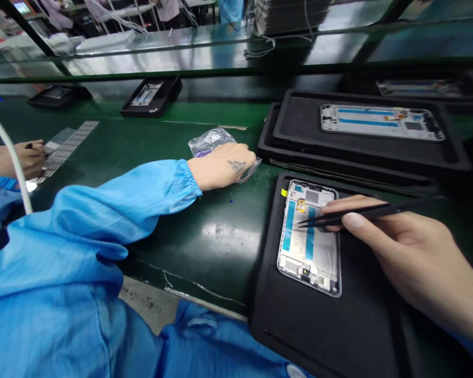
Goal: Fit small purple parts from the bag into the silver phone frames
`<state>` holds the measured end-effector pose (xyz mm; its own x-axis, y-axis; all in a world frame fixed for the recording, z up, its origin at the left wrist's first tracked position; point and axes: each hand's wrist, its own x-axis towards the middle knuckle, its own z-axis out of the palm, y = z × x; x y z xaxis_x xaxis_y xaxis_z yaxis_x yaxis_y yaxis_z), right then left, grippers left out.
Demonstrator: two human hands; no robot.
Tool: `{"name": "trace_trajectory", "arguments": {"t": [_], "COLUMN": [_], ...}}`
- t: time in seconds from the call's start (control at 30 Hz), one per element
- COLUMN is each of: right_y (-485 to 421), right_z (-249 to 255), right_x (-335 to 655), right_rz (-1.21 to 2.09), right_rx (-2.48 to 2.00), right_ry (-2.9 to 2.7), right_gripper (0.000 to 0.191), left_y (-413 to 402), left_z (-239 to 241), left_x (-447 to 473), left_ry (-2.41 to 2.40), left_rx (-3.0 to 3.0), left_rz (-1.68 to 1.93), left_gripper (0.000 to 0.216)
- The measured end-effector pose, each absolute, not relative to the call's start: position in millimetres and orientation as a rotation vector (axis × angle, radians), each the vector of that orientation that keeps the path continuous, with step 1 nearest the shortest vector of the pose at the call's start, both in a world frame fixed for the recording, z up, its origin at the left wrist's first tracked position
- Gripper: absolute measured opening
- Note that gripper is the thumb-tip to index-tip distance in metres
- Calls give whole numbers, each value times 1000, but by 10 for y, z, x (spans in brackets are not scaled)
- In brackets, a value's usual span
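Note:
My right hand [402, 247] is closed around a pair of black tweezers [362, 211]. The slightly parted tips are over a phone frame [323, 252] with blue strips and a small orange flex piece. That frame lies in a black foam tray [299, 325], a yellow tab at its upper left edge. To the left, my left hand [225, 164] is on a clear plastic bag [211, 139] with something purple in it. Its fingers are curled, and the fingertips are hidden under the hand, so what they grip does not show.
Stacked black trays [299, 121] behind hold another phone frame [378, 122]. Farther left on the green bench [220, 262] are two smaller trays, one here [169, 97]. At far left, a co-worker's hands [19, 157] are beside a strip sheet [71, 144]. A white cable [11, 152] crosses there.

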<state>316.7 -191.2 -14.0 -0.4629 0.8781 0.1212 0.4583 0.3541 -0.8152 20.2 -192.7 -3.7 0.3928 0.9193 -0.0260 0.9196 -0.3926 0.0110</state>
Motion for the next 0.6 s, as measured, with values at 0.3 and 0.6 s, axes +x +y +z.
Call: {"name": "trace_trajectory", "arguments": {"t": [0.3, 0.6], "right_y": [-1870, -1875], "right_z": [-133, -152], "right_x": [3187, 3190], "right_rz": [930, 907], "right_rx": [-1263, -1232], "right_ry": [-2062, -2043], "right_gripper": [51, 49], "left_y": [-2131, -2184], "left_z": [-120, -74], "left_x": [-19, -5], "left_ry": [1671, 1680], "left_rx": [2623, 2635], "left_rz": [225, 211], "left_gripper": [33, 25]}}
